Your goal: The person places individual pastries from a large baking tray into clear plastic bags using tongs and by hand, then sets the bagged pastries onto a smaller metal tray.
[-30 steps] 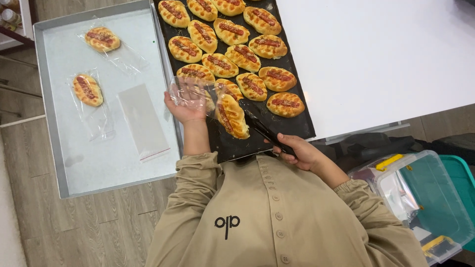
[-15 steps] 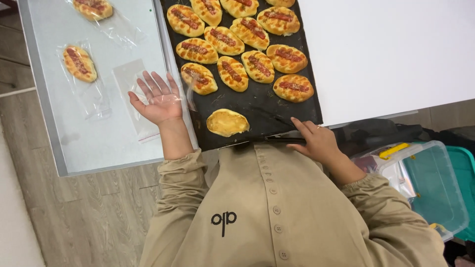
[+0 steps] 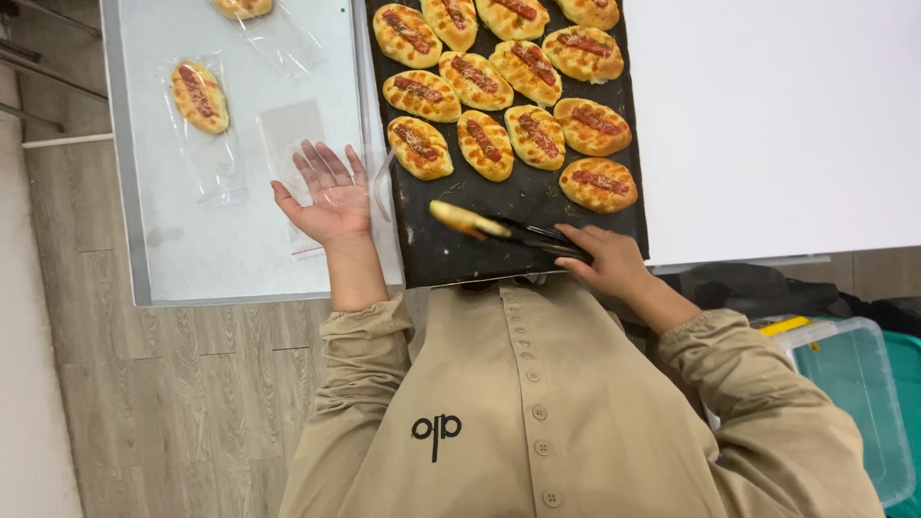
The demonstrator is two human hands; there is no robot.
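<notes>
Since half a second ago the loose bun has left the near edge of the black baking tray (image 3: 518, 251) and now hangs edge-on in the tongs. Right hand (image 3: 606, 261), near and right, is closed round the black tongs (image 3: 535, 235); the tong tips grip a single bun (image 3: 457, 218), held just above the bare near strip of the tray. Left hand (image 3: 326, 195) is open, palm up, fingers spread, with a clear plastic bag (image 3: 369, 187) lying across palm and fingers, hard to make out; it hovers over the right part of the pale metal tray (image 3: 125, 240), near the gap between the two trays. Under it lies an empty clear sleeve (image 3: 288, 129) flat on the pale tray. Farther off on the black tray, rows of sausage buns (image 3: 484, 144), uncovered, close together. Far left, on the pale tray, one bagged bun (image 3: 200, 97); a second bagged bun (image 3: 242, 8) is cut by the far edge. White bench (image 3: 777, 125) lies right of the black tray.
</notes>
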